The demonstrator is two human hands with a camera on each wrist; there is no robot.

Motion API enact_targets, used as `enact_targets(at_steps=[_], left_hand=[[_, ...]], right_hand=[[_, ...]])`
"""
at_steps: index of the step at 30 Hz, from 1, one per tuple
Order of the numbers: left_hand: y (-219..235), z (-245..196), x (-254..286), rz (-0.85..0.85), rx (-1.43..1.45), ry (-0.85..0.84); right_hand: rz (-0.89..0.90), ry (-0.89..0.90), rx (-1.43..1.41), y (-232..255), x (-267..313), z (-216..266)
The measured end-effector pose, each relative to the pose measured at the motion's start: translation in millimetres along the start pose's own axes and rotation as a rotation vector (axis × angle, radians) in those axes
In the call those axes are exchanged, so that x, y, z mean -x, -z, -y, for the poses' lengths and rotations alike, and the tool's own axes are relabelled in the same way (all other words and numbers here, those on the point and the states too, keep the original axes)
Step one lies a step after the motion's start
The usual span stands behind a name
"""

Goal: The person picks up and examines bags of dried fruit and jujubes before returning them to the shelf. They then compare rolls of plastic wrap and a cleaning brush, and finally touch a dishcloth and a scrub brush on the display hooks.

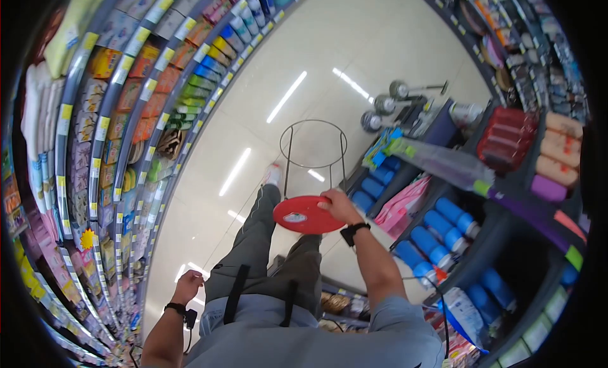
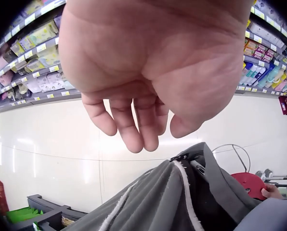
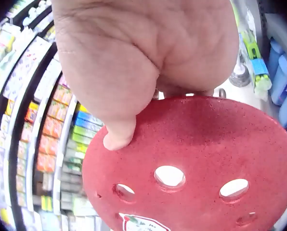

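My right hand (image 1: 337, 205) holds a red round plastic disc (image 1: 306, 215) by its edge, out in front of me over the shop aisle. In the right wrist view the thumb presses on top of the red disc (image 3: 196, 163), which has several holes and a label; the other fingers are hidden under it. Just beyond the disc stands a round metal wire frame (image 1: 313, 149) on the floor. My left hand (image 1: 189, 286) hangs at my side beside my grey trousers (image 1: 266, 254); its fingers (image 2: 134, 125) hang loosely curled and hold nothing.
Shelves of packaged goods (image 1: 126, 115) line the left side of the aisle. On the right a dark rack holds blue rolls (image 1: 437, 235), red and pink items and metal ladles (image 1: 399, 99). The pale tiled floor (image 1: 329, 45) runs ahead between them.
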State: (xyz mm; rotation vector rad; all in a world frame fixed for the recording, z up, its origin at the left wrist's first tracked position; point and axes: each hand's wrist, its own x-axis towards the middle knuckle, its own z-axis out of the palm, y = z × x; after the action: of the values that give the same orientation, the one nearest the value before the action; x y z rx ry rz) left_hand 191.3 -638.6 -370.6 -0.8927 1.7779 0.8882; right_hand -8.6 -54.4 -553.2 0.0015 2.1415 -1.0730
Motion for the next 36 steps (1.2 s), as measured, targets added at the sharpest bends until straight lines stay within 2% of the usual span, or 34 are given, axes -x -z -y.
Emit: enact_targets(at_steps=[2,4,5,8,12,13,15,18,22,25,29,30,32,34,36], left_hand=[[2,-32,-4,-0.015,-0.052,-0.063],[4,-94,1,-0.069,-0.173,-0.125],[6,-126,0,-0.068,-0.176,-0.241],[15,-225,7,-0.011,-0.184,-0.517],[3,-352,11,-0.151,-0.215,-0.973],[2,-382,17,-0.143,-0.24,-0.999],[-2,-438,28,0.29,0.071,-0.882],[-10,-503,51,0.406,0.113,-0.866],[-23,-585,66,0.362,0.078,-0.973],[-30,-661,82,0.205,-0.024,-1.057],[-35,-761,92,0.095,-0.196,-1.065],[-36,-784,93,0.084,-0.208,-1.086],[-37,-823,97,0.066,-0.224,-1.119],[-45,-854,98,0.056,-0.18,-1.124],[-55,-896,103,-0.077,-0.334,-1.121]], right_hand=[[-0.095,0.039,-0.038,27,17,54],[-0.176,0.133,0.019,55,34,109],[-0.192,0.103,0.013,76,47,153],[-0.296,0.145,0.017,116,75,238],[-0.412,0.211,-0.024,172,111,315],[-0.454,0.235,-0.026,183,118,321],[-0.536,0.243,-0.046,210,131,331],[-0.634,0.228,-0.098,251,139,323],[-0.779,0.293,-0.24,304,120,302],[-0.867,0.217,-0.288,362,91,287],[-0.964,0.205,-0.304,442,50,278],[-0.966,0.204,-0.313,462,42,275],[-0.842,0.136,-0.41,507,30,280],[-0.831,0.128,-0.456,546,18,294],[-0.828,0.314,-0.419,589,2,310]])
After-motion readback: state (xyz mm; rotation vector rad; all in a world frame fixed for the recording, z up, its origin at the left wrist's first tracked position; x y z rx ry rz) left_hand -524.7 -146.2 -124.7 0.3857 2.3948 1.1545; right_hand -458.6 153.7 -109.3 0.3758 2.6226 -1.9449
